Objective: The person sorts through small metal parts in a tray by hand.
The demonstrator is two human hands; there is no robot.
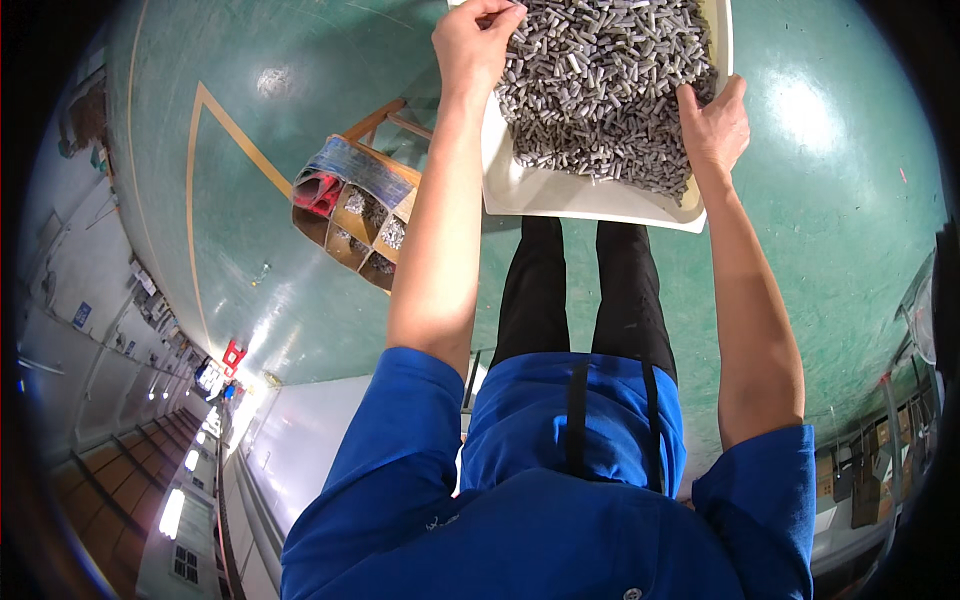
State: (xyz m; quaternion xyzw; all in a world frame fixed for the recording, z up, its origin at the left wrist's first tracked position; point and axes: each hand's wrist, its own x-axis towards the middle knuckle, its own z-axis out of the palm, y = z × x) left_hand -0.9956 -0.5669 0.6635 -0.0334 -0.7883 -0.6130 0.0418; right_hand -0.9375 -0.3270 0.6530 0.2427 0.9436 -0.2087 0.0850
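Note:
A cream plastic tray [570, 197] full of small grey cylindrical pieces [605, 75] is in front of me, its far end cut off by the upper edge of the view. My right hand [718, 125] grips the tray's right side, thumb over the inside and touching the pieces, fingers outside. Over the left rim, my left hand [473, 48] has its thumb and fingers pinched together above the pieces. Whatever sits between those fingertips is too small to name.
On the left stands a divided cardboard box [345, 215] with small pieces in its compartments, beside a wooden frame [375, 118]. Green floor [830, 260] with a yellow line [243, 138] lies below. Shelving [880, 460] stands at the lower right.

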